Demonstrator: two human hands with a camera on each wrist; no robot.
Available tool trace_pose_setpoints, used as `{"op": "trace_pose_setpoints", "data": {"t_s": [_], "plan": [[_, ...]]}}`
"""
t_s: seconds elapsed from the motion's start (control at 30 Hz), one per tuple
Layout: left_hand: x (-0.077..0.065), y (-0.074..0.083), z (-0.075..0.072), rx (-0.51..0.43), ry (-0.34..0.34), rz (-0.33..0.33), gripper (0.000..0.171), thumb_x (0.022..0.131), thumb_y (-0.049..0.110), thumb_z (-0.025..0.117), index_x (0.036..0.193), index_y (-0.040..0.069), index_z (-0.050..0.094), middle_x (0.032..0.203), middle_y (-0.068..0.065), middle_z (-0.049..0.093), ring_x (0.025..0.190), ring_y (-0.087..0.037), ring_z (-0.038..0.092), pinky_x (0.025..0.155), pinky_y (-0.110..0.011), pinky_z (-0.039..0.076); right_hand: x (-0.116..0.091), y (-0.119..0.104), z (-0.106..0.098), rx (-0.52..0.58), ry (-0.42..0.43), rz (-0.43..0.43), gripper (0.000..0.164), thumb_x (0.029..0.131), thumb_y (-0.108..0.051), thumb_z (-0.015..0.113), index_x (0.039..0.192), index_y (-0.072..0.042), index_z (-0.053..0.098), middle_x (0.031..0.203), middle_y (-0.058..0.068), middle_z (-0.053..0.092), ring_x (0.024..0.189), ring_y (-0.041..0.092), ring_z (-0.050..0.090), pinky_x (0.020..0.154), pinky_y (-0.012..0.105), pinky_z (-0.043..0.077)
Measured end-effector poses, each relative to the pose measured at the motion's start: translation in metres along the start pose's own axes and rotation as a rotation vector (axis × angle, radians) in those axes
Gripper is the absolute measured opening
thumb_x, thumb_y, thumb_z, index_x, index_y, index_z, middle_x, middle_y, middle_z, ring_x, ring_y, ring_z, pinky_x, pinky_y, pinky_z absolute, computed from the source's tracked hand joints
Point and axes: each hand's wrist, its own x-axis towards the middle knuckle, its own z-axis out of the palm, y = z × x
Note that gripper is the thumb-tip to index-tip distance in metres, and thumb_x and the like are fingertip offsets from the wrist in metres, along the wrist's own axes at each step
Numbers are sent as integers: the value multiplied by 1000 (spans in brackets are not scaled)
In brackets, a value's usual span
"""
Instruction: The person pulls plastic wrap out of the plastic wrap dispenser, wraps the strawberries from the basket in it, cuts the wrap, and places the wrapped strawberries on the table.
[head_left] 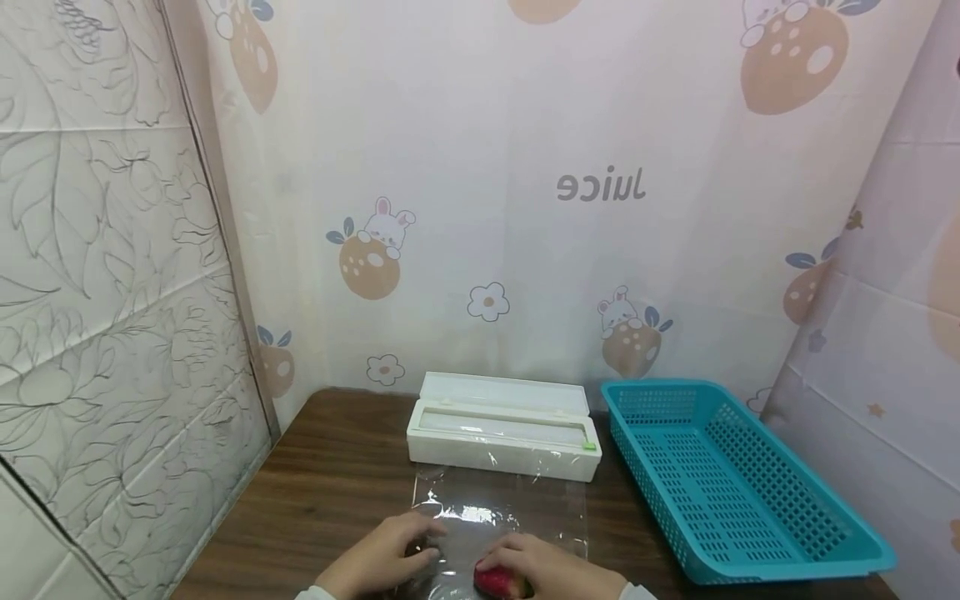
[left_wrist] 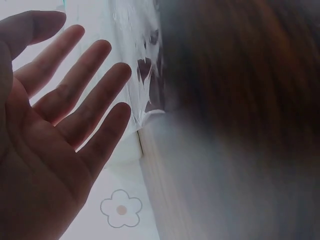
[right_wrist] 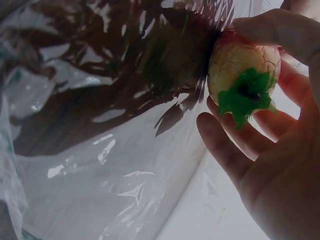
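Note:
My right hand [head_left: 536, 560] holds a red strawberry [head_left: 495, 579] low over the plastic wrap. In the right wrist view the strawberry [right_wrist: 245, 75] shows a pale yellowish end with a green leafy cap, thumb on one side and fingers on the other. A clear sheet of plastic wrap [head_left: 510, 508] runs out from the white wrap dispenser [head_left: 502, 454] toward me, over the table. At the sheet's left part is my left hand [head_left: 386, 552], holding nothing. Its fingers [left_wrist: 95, 105] are spread and fairly straight in the left wrist view, beside the wrap's edge.
The dispenser's lid [head_left: 502, 392] stands raised at the back, and a small green slider [head_left: 589, 446] sits at its right end. A blue plastic basket [head_left: 750, 575] is on the right of the brown wooden table [head_left: 322, 467]. A patterned curtain [head_left: 450, 250] hangs behind.

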Motion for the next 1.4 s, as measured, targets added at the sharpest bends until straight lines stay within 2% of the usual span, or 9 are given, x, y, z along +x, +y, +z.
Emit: {"op": "trace_pose_setpoints", "data": {"t_s": [0.13,0.33,0.63,0.77,0.93,1.07,1.13,1.23,1.4], "plan": [[1,0,1,-24,-37,-15,23,101,20,61,118,8,69,114,0,68,104,-11,63,85,-30,55,-1,1,1,43,-12,28,52,95,-38,69,141,-25,51,135,-4,52,116,7,50,89,28,52],[3,3,1,2,-37,-3,21,101,19,61,117,8,69,112,2,69,102,-8,63,84,-28,55,-3,2,1,66,-5,50,52,95,-42,67,142,-27,51,137,-3,50,118,9,49,88,28,52],[7,8,-1,-37,-82,-7,19,101,17,61,115,8,69,108,1,71,97,-3,64,80,-26,56,-14,-5,-11,120,37,263,41,96,-45,64,136,-37,56,137,-10,50,122,14,50,89,39,55],[10,11,-2,-50,-103,-18,18,100,17,62,115,9,70,107,4,71,97,-2,64,80,-24,55,-22,-6,-17,137,78,284,42,96,-44,65,136,-34,56,133,-13,52,121,14,51,93,38,53],[11,12,0,-50,-113,-3,15,97,14,65,110,9,72,101,7,72,91,3,63,77,-20,54,-33,-3,-21,211,109,357,41,94,-34,71,132,-27,59,122,-10,57,109,11,55,89,30,53],[9,14,4,-69,-134,-21,11,93,12,68,103,11,74,86,16,67,75,8,57,66,-16,52,-40,0,-20,300,94,427,25,92,-28,74,113,-21,63,103,-10,60,90,8,57,75,26,53],[8,15,6,-72,-154,-34,8,91,11,70,97,13,75,80,20,62,69,9,53,61,-15,50,-42,2,-19,348,68,417,17,91,-27,74,103,-18,64,92,-10,61,81,7,57,69,25,53],[6,18,8,-96,-195,-74,8,88,8,72,88,16,74,74,22,59,65,8,51,58,-15,49,-42,7,-14,389,13,350,10,91,-23,73,95,-18,67,83,-12,61,74,4,56,64,23,51],[5,21,11,-138,-236,-130,12,83,4,74,84,16,74,71,21,59,63,7,53,58,-16,50,-40,10,-7,248,-49,243,4,92,-26,70,92,-23,69,78,-21,58,72,-5,53,61,19,49]]}}
